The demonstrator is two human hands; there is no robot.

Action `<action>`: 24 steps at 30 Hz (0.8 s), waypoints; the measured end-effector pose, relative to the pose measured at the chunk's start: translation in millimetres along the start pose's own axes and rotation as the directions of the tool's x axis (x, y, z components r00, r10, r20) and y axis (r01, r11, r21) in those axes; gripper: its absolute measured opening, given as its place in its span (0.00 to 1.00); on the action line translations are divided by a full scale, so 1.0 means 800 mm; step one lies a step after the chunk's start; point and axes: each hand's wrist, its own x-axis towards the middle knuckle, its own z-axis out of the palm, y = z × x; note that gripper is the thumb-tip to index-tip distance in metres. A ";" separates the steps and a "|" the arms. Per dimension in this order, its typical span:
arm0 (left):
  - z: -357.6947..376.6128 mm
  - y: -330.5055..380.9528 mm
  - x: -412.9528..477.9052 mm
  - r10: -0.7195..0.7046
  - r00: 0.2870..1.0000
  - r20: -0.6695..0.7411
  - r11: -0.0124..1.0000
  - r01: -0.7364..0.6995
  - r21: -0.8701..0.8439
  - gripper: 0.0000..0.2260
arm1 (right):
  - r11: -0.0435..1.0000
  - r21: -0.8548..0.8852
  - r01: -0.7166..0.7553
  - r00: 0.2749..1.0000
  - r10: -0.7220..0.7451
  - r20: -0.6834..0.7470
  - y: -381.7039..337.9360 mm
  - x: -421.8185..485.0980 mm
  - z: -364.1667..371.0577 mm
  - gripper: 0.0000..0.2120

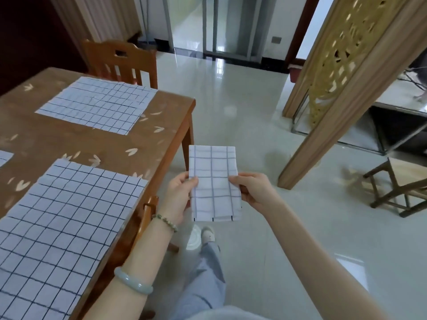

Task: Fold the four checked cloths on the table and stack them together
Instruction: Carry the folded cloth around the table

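- Folded checked cloth: narrow rectangle, held upright in the air over the floor, just off the right edge of the surface.
- Left hand pinches the cloth's left edge, thumb in front, fingers curled behind.
- Right hand pinches the right edge, same grip.
- Near flat cloth and far flat cloth lie spread on the surface, well apart.
- Another cloth's corner shows at the left border.

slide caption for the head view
Left hand and right hand hold a folded cloth beside the table; near cloth, far cloth lie flat.
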 end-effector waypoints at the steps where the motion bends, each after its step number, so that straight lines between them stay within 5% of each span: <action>1: 0.001 0.009 0.024 0.004 1.000 -0.012 1.000 -0.004 -0.009 0.06 | 1.000 -0.009 0.003 1.000 -0.003 0.012 -0.014 0.024 0.004 0.10; 12: -0.013 0.138 0.275 0.036 0.987 -0.159 0.993 -0.053 -0.104 0.06 | 0.993 -0.114 -0.007 0.992 0.021 0.123 -0.183 0.276 0.091 0.06; 24: -0.040 0.184 0.438 -0.037 0.932 -0.361 0.981 -0.035 -0.191 0.06 | 0.946 -0.320 -0.052 0.936 0.158 0.316 -0.265 0.475 0.172 0.03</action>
